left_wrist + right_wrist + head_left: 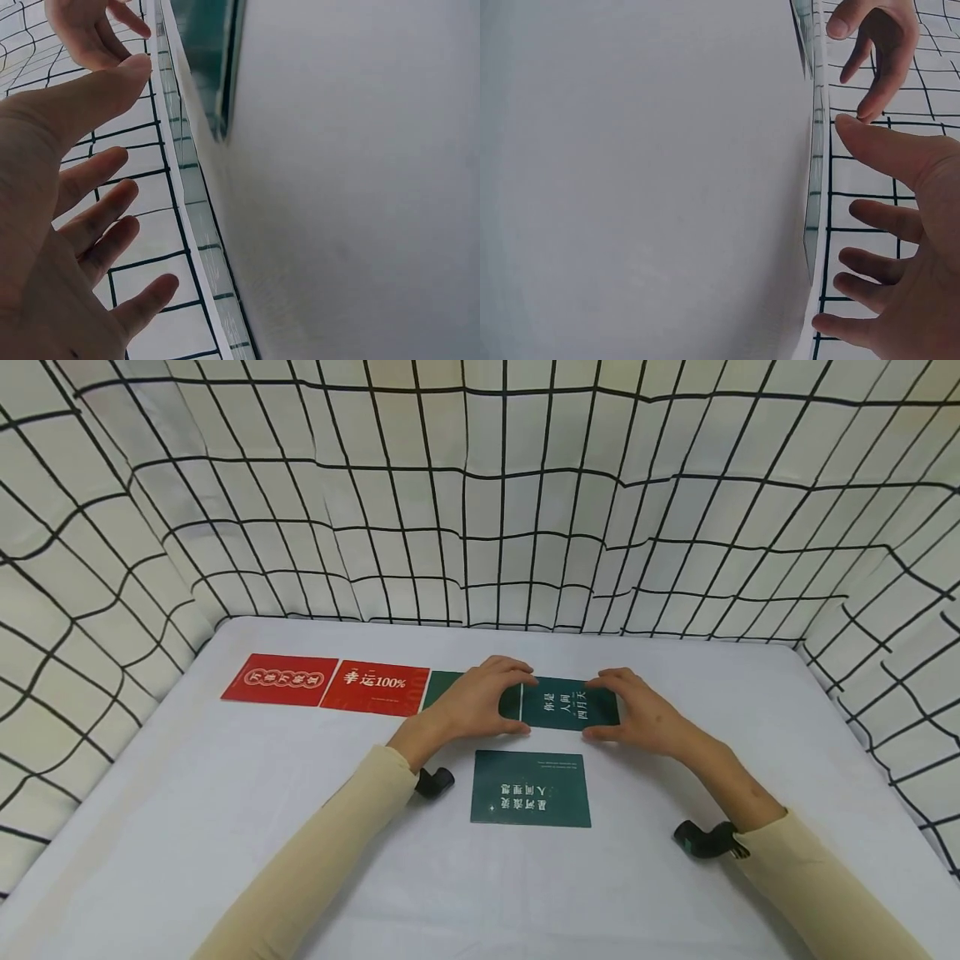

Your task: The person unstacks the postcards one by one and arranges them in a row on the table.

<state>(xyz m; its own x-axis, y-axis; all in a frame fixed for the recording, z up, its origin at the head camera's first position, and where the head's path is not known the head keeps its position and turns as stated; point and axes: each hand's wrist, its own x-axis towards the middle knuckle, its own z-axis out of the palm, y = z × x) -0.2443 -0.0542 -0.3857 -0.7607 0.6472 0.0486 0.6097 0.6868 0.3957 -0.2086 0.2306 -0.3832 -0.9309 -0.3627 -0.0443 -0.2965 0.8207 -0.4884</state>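
Note:
A glossy dark green card (pixel 562 714) with white Chinese characters lies flat on the white table between both hands. My left hand (pixel 480 697) is at its left edge, thumb and fingers spread apart. My right hand (pixel 641 714) curves loosely around its right end, with fingertips over the far corner and thumb at the near one. Beneath the left hand, another green card (pixel 441 687) is partly hidden. Nearer to me lies a third green card (pixel 530 789), its lettering upside down. Both wrist views show relaxed, separated fingers (pixel 112 199) with nothing gripped between them.
Two red cards, one with a ringed pattern (pixel 281 679) and one reading 100% (pixel 377 687), continue the row leftward. White cloth covers the table (pixel 225 827). A black wire grid (pixel 465 535) with white backing encloses the back and sides. Black wrist devices (pixel 705 841) sit beneath the forearms.

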